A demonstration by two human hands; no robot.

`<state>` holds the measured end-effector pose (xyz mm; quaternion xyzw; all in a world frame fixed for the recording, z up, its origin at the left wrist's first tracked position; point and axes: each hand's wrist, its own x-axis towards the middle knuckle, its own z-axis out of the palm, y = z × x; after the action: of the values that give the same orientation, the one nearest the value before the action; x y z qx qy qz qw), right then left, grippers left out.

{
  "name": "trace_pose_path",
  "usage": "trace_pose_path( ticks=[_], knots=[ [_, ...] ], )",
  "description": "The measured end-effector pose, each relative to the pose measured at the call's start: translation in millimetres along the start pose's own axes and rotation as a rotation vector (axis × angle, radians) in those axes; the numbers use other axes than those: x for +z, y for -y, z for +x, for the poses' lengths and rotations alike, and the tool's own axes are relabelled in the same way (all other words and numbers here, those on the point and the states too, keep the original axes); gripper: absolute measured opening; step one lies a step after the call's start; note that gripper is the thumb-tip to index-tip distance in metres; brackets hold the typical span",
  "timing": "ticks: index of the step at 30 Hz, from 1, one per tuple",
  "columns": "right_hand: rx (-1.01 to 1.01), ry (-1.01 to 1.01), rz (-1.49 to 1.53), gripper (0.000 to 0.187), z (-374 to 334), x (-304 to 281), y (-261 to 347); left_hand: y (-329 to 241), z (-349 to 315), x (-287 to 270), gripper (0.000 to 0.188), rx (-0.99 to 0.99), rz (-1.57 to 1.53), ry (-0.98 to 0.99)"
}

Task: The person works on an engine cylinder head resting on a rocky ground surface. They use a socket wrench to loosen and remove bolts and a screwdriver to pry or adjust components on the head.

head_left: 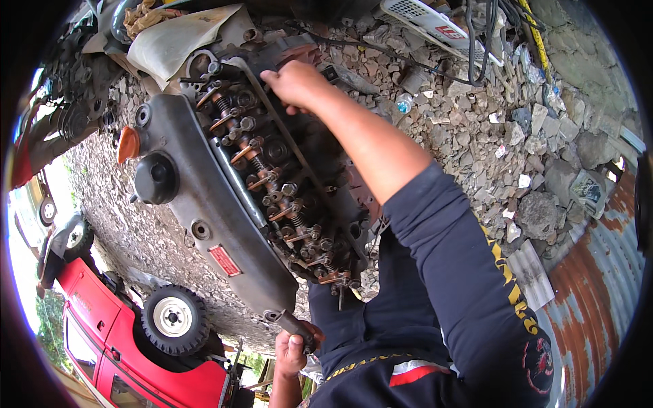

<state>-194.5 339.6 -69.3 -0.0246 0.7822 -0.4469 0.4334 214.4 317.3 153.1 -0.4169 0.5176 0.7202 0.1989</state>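
An engine's dark grey valve cover (224, 217) lies tilted to the left of the cylinder head, its black oil filler cap (156, 178) and small red plate (224, 261) showing. Beside it the rocker arm assembly (272, 190) is exposed, oily and brown. At the cover's near end, my left hand (291, 353) closes round a short grey tube-like piece (292, 328); whether that belongs to the cover I cannot tell. My right hand (299, 85) reaches to the head's far right edge, by a long thin rim strip (272, 105). Its fingers are curled, and what they grip is hidden.
Broken stones (469, 129) cover the ground at the right, with a black cable (394, 58) and a white slotted panel (435, 27). Rusty corrugated sheets (578, 292) lie at lower right. A red vehicle (115, 333) stands at lower left. An orange piece (128, 145) touches the cover's left side.
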Motion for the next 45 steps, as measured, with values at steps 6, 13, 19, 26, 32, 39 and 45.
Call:
trace_pose_path(
  ticks=[6, 13, 19, 26, 32, 39, 45],
  knots=[
    [-0.189, 0.037, -0.513, 0.049, 15, -2, 16, 6, 10, 12, 0.051, 0.015, -0.002, 0.04],
    [0.052, 0.095, -0.367, 0.019, 7, -3, 35, 13, 9, 3, 0.05, 0.032, 0.026, 0.082],
    [-0.002, 0.072, -0.338, 0.039, -1, -7, 35, 7, 10, -5, 0.059, 0.025, -0.009, 0.06],
    [0.148, 0.062, -0.169, 0.03, 1, 3, 38, 16, 13, -15, 0.048, 0.088, -0.139, 0.133],
    [-0.808, -0.31, -0.67, 0.024, 35, 8, -17, 24, 17, -23, 0.042, 0.158, -0.194, 0.214],
    [0.057, -0.006, -0.283, 0.042, 8, 6, 20, 21, 14, -22, 0.05, 0.147, -0.194, 0.146],
    [-0.103, -0.027, -0.253, 0.02, 14, 6, 13, 12, 29, -17, 0.048, 0.239, -0.062, 0.279]
  ],
)
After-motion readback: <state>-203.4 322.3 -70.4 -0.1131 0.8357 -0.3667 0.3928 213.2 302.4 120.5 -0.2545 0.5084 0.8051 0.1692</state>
